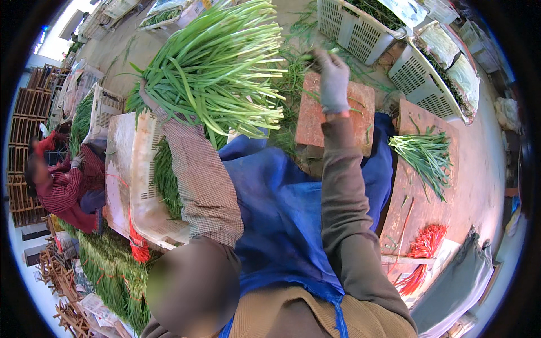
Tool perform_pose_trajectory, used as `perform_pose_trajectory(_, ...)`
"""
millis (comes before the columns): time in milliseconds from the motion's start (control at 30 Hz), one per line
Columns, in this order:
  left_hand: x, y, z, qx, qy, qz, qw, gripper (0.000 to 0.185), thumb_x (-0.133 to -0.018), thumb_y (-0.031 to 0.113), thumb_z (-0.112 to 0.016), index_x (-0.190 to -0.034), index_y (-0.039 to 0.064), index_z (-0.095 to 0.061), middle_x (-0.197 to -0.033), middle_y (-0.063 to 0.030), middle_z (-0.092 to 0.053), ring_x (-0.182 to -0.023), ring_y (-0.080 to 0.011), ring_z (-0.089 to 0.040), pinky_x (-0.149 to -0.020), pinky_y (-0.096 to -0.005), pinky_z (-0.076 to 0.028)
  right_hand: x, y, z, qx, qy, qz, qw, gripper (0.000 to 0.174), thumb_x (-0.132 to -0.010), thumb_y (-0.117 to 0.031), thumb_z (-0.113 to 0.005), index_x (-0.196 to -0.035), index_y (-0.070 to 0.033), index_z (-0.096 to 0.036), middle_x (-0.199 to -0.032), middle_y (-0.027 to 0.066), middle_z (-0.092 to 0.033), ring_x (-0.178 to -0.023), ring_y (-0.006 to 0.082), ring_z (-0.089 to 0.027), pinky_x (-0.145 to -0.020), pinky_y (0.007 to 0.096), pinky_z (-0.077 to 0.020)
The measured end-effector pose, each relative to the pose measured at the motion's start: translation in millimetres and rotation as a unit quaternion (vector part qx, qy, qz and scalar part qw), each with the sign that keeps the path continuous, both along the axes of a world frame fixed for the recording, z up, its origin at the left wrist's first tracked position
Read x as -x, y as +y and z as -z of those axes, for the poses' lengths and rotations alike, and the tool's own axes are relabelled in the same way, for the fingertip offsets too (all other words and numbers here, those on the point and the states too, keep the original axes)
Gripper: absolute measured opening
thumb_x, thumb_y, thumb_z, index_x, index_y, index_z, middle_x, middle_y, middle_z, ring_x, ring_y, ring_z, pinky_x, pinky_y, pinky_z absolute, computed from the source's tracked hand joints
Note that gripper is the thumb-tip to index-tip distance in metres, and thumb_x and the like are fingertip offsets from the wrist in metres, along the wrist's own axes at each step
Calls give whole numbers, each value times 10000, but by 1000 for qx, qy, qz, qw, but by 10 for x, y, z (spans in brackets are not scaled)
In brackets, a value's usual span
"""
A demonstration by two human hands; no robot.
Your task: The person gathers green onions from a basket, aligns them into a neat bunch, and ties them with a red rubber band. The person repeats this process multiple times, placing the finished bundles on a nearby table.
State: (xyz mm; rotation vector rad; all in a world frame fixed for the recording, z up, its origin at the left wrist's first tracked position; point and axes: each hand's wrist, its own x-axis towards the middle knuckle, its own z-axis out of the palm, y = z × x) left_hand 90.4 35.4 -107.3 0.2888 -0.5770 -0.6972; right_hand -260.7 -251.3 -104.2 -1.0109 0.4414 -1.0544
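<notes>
A large loose bunch of long green leafy stalks with pale ends [219,72] lies over my left forearm. My left hand [147,94] is mostly hidden under its leaves and supports the bunch. My right hand [334,80], in a grey glove, is closed around a few green scraps beyond a worn reddish board [306,122]. A smaller bundle of green stalks [427,158] rests on a wooden bench [393,211] at the right. Red ties [427,241] lie on that bench's near end.
A white plastic crate [139,169] with greens stands at my left. More crates [355,34] stand at the upper right. Loose leaves litter the floor [291,84]. A co-worker [72,181] sits at the far left, near tied green bundles [110,270].
</notes>
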Motion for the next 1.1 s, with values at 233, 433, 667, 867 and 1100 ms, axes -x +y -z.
perform_pose_trajectory(233, -122, 69, -21, -42, -19, 18, 999, 618, -1000, 438, -392, -1388, -27, -518, -1310, -283, -606, -1129, -442, -639, -984, -587, -532, 61, -59, 146, 157, 300, -56, 939, 683, -976, -523, -619, -1275, 91, -622, -1243, 218, -679, -1159, 255, -635, -994, 352, -480)
perform_pose_trajectory(433, 128, -10, -142, -64, 6, -16, 998, 624, -1001, 457, -381, -1378, -14, -538, -1299, -258, -621, -1119, -418, -646, -988, -574, -532, 180, 866, 56, -8, 171, -296, 940, 467, -991, -371, -629, -1202, 42, -682, -1045, 56, -720, -934, 123, -657, -801, 285, -524)
perform_pose_trajectory(667, 41, 39, -122, -48, 16, -28, 998, 621, -986, 465, -420, -1379, -1, -537, -1294, -248, -627, -1085, -415, -659, -945, -559, -559, 118, 920, 149, -110, 166, -276, 940, 327, -937, -174, -669, -1152, 73, -682, -976, 81, -724, -811, 141, -687, -741, 258, -539)
perform_pose_trajectory(867, -85, 25, -51, -33, 17, -35, 999, 624, -985, 464, -417, -1379, -5, -536, -1293, -249, -628, -1086, -415, -660, -946, -563, -558, 203, 601, 489, -55, 195, -103, 974, 252, -982, -196, -637, -1025, 43, -703, -917, 111, -736, -792, 162, -699, -717, 292, -550)
perform_pose_trajectory(1100, -60, 16, -68, -29, 18, -34, 999, 628, -985, 463, -413, -1379, -10, -535, -1292, -250, -629, -1086, -416, -661, -948, -569, -556, 206, 596, 360, -36, 183, -126, 974, 336, -1012, -297, -629, -1070, 27, -699, -896, 77, -736, -820, 133, -690, -734, 272, -542)
